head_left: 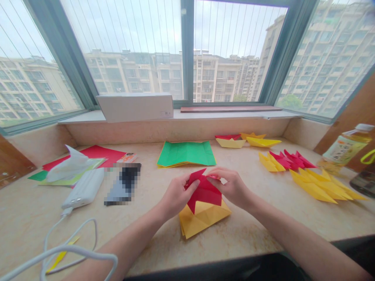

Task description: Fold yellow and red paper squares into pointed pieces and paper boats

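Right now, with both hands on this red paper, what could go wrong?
1. The left hand and right hand pinch the red paper at its top; pulling unevenly could tear it or skew the crease.
2. The yellow paper beneath lies loose near the front edge of the counter; a wrist nudge might slide it off.
3. The cable loops beside the left forearm; a snag could drag the power bank.

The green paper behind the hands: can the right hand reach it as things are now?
Likely yes, once it lets go: the right hand pinches the red paper with the left hand, but only bare table lies between it and the green paper.
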Motion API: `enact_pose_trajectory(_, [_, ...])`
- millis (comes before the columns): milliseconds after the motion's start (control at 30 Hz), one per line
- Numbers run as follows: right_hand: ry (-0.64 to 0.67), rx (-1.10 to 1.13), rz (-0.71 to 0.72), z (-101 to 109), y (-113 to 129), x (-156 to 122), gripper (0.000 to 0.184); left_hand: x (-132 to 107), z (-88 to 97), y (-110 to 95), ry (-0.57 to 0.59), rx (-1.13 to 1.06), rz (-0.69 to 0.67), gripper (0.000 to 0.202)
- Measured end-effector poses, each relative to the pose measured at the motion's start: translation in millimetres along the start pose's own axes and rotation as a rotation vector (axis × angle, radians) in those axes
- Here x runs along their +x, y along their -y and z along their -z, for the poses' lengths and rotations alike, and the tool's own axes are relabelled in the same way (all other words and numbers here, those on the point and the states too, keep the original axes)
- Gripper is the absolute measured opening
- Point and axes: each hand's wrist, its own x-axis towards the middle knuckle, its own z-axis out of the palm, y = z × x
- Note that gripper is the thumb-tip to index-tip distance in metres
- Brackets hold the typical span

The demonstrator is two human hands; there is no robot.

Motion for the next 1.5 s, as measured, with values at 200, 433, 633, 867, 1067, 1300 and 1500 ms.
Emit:
enact_pose_trajectory(200, [-0.072,-0.023,-0.183,-7,4,-1,0.009,-2,-3.3,1,0.024,0.092,-0.021,0.024])
enact_pose_trajectory(433, [-0.153,0.136,-0.316,-20,6,-5,0.013,-2,-6.7,3,0.056,0.1,0.001,0.02])
enact_pose_trajectory(633, [-0.19,0.142,-0.275,-22,2,-5,0.027,2,-6.2,3,-0.018,-0.119,0.072,0.021])
enact_pose_trajectory(867, [-0.028,0.414,-0.392,-15,4,1,0.051,7,0.8,5,-0.263,-0.282,0.057,0.031])
enact_pose_trajectory(1067, [0.056,0.599,-0.475,-9,12,5,0.05,5,-1.1,4,-0.252,-0.275,0.06,0.035])
enact_pose_trajectory(1300, [0.004,0.622,-0.444,-10,12,6,0.045,2,-5.9,4,-0.175,-0.114,0.012,0.028])
enact_pose_trajectory(1500, [0.012,0.71,-0.47,-12,8,5,0.056,4,-6.0,9,-0.162,-0.035,0.01,0.023])
